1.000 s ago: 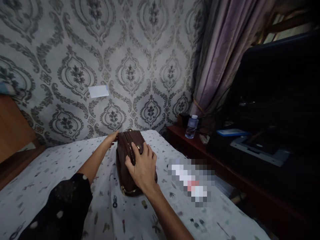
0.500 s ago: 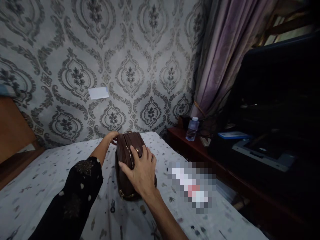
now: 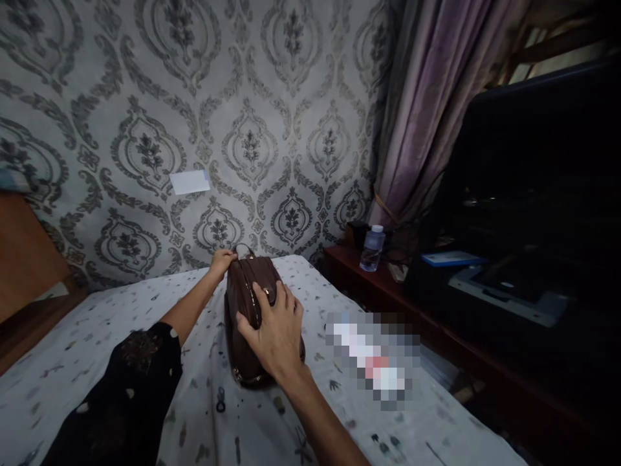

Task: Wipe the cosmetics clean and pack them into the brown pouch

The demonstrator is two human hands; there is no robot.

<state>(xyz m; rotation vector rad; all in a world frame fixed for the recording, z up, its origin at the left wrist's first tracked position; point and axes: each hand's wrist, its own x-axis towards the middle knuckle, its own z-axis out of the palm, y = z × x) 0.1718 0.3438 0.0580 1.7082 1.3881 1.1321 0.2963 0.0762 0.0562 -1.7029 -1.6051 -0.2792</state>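
A dark brown leather-look bag [image 3: 242, 304] with gold-coloured zips lies on the bed, its thin top loop [image 3: 245, 248] standing up at the far end. My right hand [image 3: 277, 327] rests on the front of the bag, fingers spread and thumb apart, beside the zip line. At the bag's far left top corner is my left hand [image 3: 224, 261], its fingers closed in a pinch against the edge. Exactly which part of the bag lies between those fingertips is too small to make out.
The bed has a white patterned sheet [image 3: 194, 401] and meets a patterned wall. A clear bottle [image 3: 372, 249] stands on a dark red ledge to the right, near a dark screen [image 3: 538, 168]. A pixelated item [image 3: 371, 362] lies right of the bag. A wooden board [image 3: 29, 252] is at left.
My left hand has shifted up and slightly right at the bag's far end, and the loop there now stands up more visibly. My right hand has stayed nearly still on the bag.
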